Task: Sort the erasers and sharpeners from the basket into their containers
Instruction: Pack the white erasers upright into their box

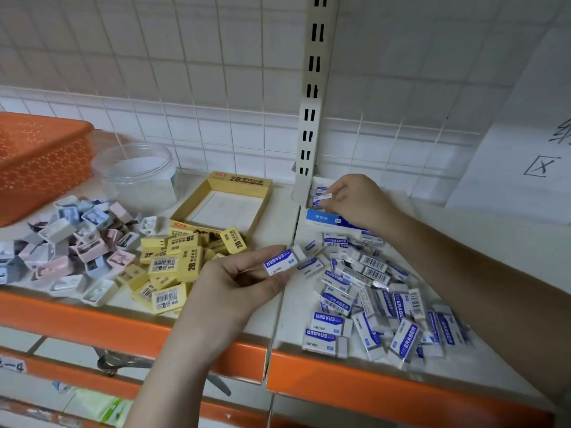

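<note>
My left hand (244, 279) pinches one blue-and-white eraser (282, 261) just above the shelf's middle. My right hand (355, 200) holds another blue-and-white eraser (323, 199) inside the blue-and-white box (324, 219) at the back, beside the upright post. A heap of the same blue-and-white erasers (370, 291) lies at the right. Yellow 2B erasers (173, 264) are piled in front of an open yellow box (222, 208). Pastel sharpeners (68, 242) lie heaped at the left, in front of a clear round tub (136, 171). The orange basket (40, 162) stands at the far left.
The shelf has an orange front edge (370, 384). A slotted metal upright (312, 97) rises at the back centre before a wire grid and tiled wall. A white sheet with handwriting (525, 134) leans at the right. Scissors (129, 362) lie on the lower shelf.
</note>
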`<control>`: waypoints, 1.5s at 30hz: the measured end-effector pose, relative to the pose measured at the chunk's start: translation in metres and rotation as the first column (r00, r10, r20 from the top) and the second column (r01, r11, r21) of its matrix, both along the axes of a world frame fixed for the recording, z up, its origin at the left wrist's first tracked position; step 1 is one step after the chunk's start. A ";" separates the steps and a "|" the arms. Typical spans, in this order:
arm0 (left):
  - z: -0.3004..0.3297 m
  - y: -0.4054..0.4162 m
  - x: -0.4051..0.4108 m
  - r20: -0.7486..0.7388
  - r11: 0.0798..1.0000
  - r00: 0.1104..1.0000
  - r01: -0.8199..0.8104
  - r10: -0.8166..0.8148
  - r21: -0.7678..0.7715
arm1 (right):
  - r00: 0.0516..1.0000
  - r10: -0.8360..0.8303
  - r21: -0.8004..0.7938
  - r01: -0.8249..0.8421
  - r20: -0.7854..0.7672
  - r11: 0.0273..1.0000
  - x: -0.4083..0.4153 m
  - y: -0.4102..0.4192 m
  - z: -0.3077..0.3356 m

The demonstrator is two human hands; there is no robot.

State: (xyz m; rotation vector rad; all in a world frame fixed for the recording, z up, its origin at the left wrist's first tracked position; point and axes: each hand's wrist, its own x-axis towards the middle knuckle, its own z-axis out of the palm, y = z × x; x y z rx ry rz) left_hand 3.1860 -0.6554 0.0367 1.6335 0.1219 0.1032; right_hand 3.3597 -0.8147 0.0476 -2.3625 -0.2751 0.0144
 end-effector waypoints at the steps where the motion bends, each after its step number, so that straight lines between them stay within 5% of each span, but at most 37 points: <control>1: 0.001 0.000 0.000 0.012 1.000 1.000 -0.006 0.006 -0.005 | 1.000 -0.005 -0.028 0.005 0.000 1.000 0.000 0.001 -0.001; 19: -0.002 -0.002 0.014 0.150 0.986 0.988 -0.064 0.041 0.151 | 0.998 -0.029 -0.140 0.037 0.059 0.989 0.008 -0.005 -0.007; 27: 0.005 -0.002 0.021 0.143 0.985 0.981 -0.110 0.129 -0.134 | 1.000 0.007 -0.131 -0.003 0.027 0.991 0.007 -0.005 -0.006; 35: 0.023 0.007 0.049 0.148 0.967 0.983 -0.072 0.110 -0.243 | 0.996 -0.014 -0.040 0.018 0.091 0.999 -0.013 -0.032 0.012; 41: 0.052 0.005 0.096 0.205 0.998 0.978 -0.051 0.045 0.023 | 0.992 0.015 -0.026 -0.012 0.122 1.000 -0.037 -0.060 0.021; 45: 0.062 -0.004 0.140 0.252 0.931 0.958 0.037 -0.136 0.364 | 0.984 0.152 -0.117 -0.141 0.095 0.983 -0.056 -0.069 0.023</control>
